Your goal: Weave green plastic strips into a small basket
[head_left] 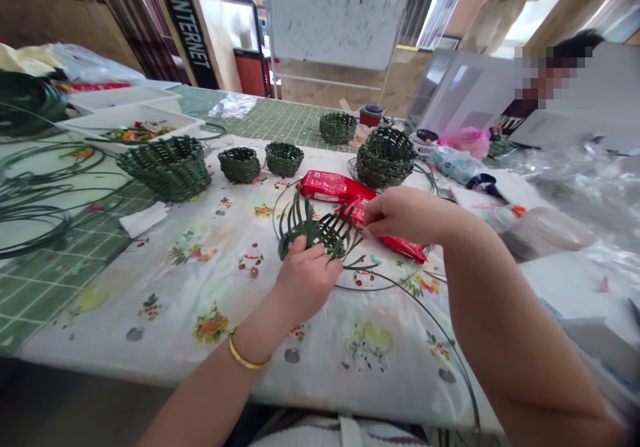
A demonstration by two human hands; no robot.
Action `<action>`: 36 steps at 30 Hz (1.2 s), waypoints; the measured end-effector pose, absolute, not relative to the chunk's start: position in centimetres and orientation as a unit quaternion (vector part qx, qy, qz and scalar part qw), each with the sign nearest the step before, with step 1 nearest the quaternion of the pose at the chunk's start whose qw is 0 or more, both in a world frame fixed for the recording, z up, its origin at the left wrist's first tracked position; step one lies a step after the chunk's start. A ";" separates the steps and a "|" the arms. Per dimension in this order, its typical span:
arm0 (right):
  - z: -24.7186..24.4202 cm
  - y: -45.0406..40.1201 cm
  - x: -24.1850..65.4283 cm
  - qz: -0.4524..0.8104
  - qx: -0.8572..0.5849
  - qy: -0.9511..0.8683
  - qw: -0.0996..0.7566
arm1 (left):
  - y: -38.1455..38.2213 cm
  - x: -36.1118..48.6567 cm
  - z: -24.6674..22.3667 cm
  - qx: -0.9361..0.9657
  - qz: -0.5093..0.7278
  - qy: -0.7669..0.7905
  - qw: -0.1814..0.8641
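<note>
Well — left fingers (311, 259) hold the woven basket (325, 231) — right fingers (376, 223) touch it.

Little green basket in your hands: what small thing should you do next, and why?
Probably tuck one loose strip under its neighbour with the right hand, since the left hand steadies the half-woven basket and its strip ends stick out unwoven.

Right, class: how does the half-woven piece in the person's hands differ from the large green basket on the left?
The half-woven basket has loose strands fanning out; the large basket has closed walls. The left hand holds the half-woven basket; the large basket stands untouched. Both are woven from dark green strips.
</note>
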State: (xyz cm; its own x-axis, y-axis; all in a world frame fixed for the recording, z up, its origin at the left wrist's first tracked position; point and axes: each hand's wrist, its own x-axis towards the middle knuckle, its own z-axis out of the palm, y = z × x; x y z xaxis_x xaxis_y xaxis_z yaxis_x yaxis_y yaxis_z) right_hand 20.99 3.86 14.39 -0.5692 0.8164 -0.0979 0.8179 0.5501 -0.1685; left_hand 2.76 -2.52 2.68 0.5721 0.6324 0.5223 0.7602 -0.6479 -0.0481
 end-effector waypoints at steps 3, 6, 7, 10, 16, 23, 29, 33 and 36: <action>14.7 1.5 19.7 0.005 0.462 0.887 0.007 | -1.7 2.9 1.3 -0.859 -0.259 -0.440 0.040; 13.6 -2.2 20.1 0.040 0.466 0.883 -0.044 | -1.0 2.3 1.3 -0.808 -0.292 -0.504 -0.086; 13.1 -3.3 20.5 0.034 0.484 0.872 -0.072 | -0.8 2.0 1.6 -0.782 -0.309 -0.526 -0.126; 11.2 -6.0 22.1 -0.022 0.523 0.838 -0.155 | -0.7 1.6 2.3 -0.690 -0.377 -0.572 -0.234; 7.5 -6.0 23.5 -0.176 0.565 0.802 -0.087 | -0.8 1.5 2.0 -0.568 -0.452 -0.581 -0.367; 3.2 -1.8 24.2 -0.476 0.546 0.663 -0.190 | -0.8 0.9 1.7 -0.561 -0.462 -0.583 -0.362; 3.9 -2.7 21.5 -0.607 0.473 0.569 -0.288 | -1.1 1.0 1.8 -0.592 -0.449 -0.575 -0.342; 4.1 -3.1 20.1 -0.507 0.484 0.652 -0.289 | -1.2 1.1 2.0 -0.613 -0.436 -0.560 -0.349; 4.6 -3.2 19.7 -0.363 0.514 0.739 -0.243 | -1.2 1.1 2.1 -0.616 -0.429 -0.562 -0.349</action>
State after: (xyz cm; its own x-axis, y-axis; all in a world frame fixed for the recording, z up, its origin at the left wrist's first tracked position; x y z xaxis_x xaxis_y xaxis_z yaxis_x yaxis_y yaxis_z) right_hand 19.67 -3.18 4.56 -0.3546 0.9349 -0.0137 0.5830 0.2096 -0.7850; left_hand 1.07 -1.16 2.09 0.0017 0.9908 0.1356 0.3920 -0.1254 0.9114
